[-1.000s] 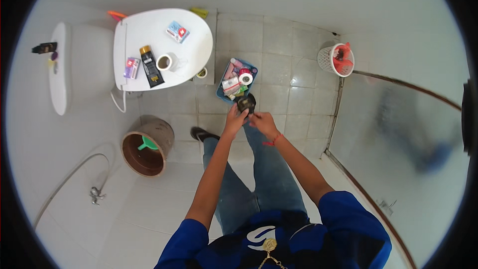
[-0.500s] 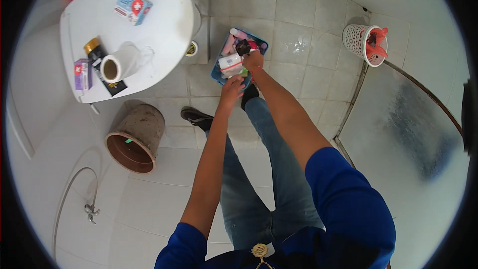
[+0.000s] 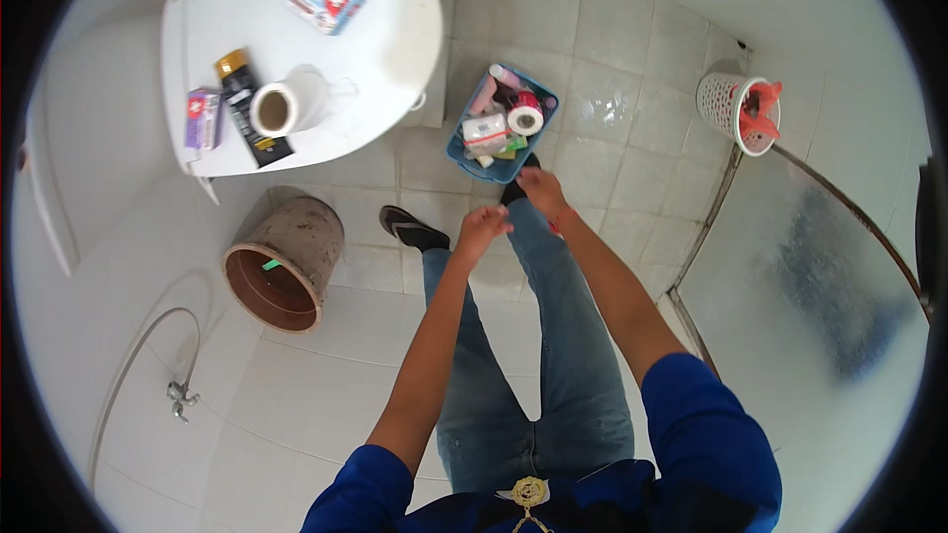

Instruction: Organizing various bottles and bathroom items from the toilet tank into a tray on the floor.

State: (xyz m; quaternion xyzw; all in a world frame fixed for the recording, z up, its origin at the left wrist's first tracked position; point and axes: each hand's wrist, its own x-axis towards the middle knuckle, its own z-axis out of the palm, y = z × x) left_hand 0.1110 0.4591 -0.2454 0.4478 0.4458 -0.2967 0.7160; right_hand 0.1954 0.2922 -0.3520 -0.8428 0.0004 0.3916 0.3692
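Observation:
A blue plastic basket [image 3: 481, 172] stands on the tiled floor in front of my feet, packed with small packages. A white-ended roll with a pink-red side [image 3: 525, 118], a white packet with a red band [image 3: 485, 134] and pink tubes [image 3: 484, 94] lie in it. Below the basket, my left hand [image 3: 482, 229] hangs in the air with loosely bent fingers and nothing visible in them. My right hand [image 3: 541, 190] is just off the basket's near right corner, fingers loosely bent and a little apart, with no object showing. Both hands are apart from the basket's contents.
At the left, a white table-like surface [image 3: 385, 59] bears a light-blue box [image 3: 326, 1], a purple box [image 3: 203, 118], a black tube with a gold cap [image 3: 247, 104] and a paper roll [image 3: 275, 109]. A brown bin [image 3: 306, 237] lies tilted nearby. A white perforated basket [image 3: 720, 104] stands right.
My right hand has come out of the basket and both hands have drawn back toward me. The pink-red roll now shows uncovered there. The whole view has shifted slightly.

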